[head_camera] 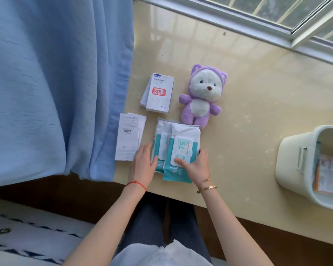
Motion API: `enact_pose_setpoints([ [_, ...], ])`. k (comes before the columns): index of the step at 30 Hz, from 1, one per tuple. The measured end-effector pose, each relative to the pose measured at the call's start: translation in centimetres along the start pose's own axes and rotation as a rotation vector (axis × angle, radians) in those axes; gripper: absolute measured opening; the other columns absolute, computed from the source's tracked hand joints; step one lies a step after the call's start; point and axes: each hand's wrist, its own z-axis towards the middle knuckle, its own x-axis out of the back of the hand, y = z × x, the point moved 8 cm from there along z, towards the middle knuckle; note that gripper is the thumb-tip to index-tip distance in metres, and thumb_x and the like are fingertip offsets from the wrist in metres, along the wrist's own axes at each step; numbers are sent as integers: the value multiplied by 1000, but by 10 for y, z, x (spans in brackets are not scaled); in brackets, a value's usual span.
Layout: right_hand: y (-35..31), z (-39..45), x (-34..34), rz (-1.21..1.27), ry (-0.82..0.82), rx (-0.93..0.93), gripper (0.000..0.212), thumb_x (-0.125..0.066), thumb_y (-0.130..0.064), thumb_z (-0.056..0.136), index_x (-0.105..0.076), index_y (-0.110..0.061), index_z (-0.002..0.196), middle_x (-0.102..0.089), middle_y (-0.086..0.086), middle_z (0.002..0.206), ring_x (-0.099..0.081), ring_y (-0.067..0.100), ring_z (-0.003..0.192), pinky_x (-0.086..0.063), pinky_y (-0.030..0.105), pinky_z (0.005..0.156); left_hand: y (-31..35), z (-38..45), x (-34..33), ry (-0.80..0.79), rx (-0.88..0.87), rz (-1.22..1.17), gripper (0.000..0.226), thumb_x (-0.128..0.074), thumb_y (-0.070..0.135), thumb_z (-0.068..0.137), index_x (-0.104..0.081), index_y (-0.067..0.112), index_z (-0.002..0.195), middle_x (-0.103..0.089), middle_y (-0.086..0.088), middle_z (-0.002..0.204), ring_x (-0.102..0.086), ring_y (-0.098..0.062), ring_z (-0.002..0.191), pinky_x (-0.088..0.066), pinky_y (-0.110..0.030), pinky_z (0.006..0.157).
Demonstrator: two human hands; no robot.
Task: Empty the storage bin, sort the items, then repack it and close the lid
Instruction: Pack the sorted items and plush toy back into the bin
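Two teal-and-white wet wipe packs lie overlapped on the cream ledge: the upper pack (183,144) marked 75 and the lower pack (160,139) under its left side. My left hand (143,164) rests with fairly straight fingers on the lower pack's left edge. My right hand (195,164) grips the upper pack's near right side, thumb on its lid flap. A purple and white plush bear (200,96) lies just beyond. The white storage bin (292,162) stands at the right edge, open, with an orange-printed packet (329,175) inside.
A white box with a red stamp (159,93) stands beyond the packs, and flat white boxes (129,137) lie to their left beside a blue curtain (56,83). A window frame (258,22) runs along the back. The ledge's front edge is near my legs.
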Motion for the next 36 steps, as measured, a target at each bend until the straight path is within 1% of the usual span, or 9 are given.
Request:
enact_pose_setpoints([
  [4, 29, 1, 22, 115, 14, -64, 74, -87, -40, 56, -42, -16, 110, -56, 3, 112, -58, 18, 103, -52, 42, 88, -6, 14, -27, -47, 78, 22, 62, -62, 35, 85, -38, 11, 137, -50, -7, 125, -49, -23, 115, -46, -38, 96],
  [10, 42, -8, 41, 300, 16, -132, 64, -82, -23, 70, -38, -18, 116, -62, -5, 111, -63, 12, 100, -54, 32, 83, -14, 25, -43, -34, 212, -13, 82, -79, 36, 70, -36, 10, 135, -50, -10, 126, -49, -27, 116, -47, -45, 94],
  [13, 45, -16, 49, 385, 31, -170, 61, -80, -24, 72, -38, -17, 115, -60, -2, 115, -62, 12, 100, -55, 32, 83, -16, 28, -45, -58, 265, -35, 76, -83, 38, 63, -46, 9, 123, -53, -10, 115, -53, -27, 107, -49, -43, 89],
  [16, 42, -25, 63, 456, 53, -171, 66, -80, -25, 73, -37, -16, 122, -58, -4, 117, -62, 12, 103, -55, 33, 85, -6, 25, -41, -55, 272, -87, 73, -86, 35, 60, -46, 11, 118, -53, -7, 115, -56, -24, 103, -52, -42, 85],
  [20, 36, -40, 88, 499, 78, -144, 68, -79, -24, 74, -36, -16, 126, -59, -6, 115, -62, 8, 101, -54, 23, 75, 17, 13, -25, -32, 239, -131, 66, -85, 26, 64, -44, 16, 115, -54, -5, 117, -59, -23, 104, -55, -40, 79],
  [25, 38, -62, 133, 546, 100, -126, 68, -79, -28, 73, -36, -19, 125, -60, -6, 114, -64, 12, 100, -55, 27, 75, 62, -13, -3, -66, 232, -268, 61, -80, 19, 72, -44, 15, 121, -60, -5, 121, -61, -21, 104, -51, -25, 67],
  [29, 47, -79, 180, 574, 132, -109, 63, -78, -30, 74, -37, -25, 120, -60, -6, 113, -66, 13, 97, -56, 28, 71, 119, -34, 4, -63, 186, -411, 62, -80, 18, 73, -43, 17, 122, -58, -1, 121, -57, -11, 99, -52, -25, 71],
  [32, 62, -88, 224, 614, 156, -98, 60, -78, -27, 75, -38, -24, 119, -60, -5, 112, -66, 14, 96, -57, 32, 75, 172, -47, -5, -55, 137, -470, 59, -82, 19, 70, -43, 22, 114, -59, 2, 116, -58, -10, 99, -55, -34, 84],
  [36, 94, -89, 301, 599, 205, -80, 62, -78, -28, 74, -38, -22, 120, -61, -5, 113, -65, 15, 99, -57, 35, 79, 250, -65, -48, -116, 55, -599, 60, -84, 14, 67, -47, 19, 114, -63, 6, 111, -63, -1, 95, -55, -27, 81],
])
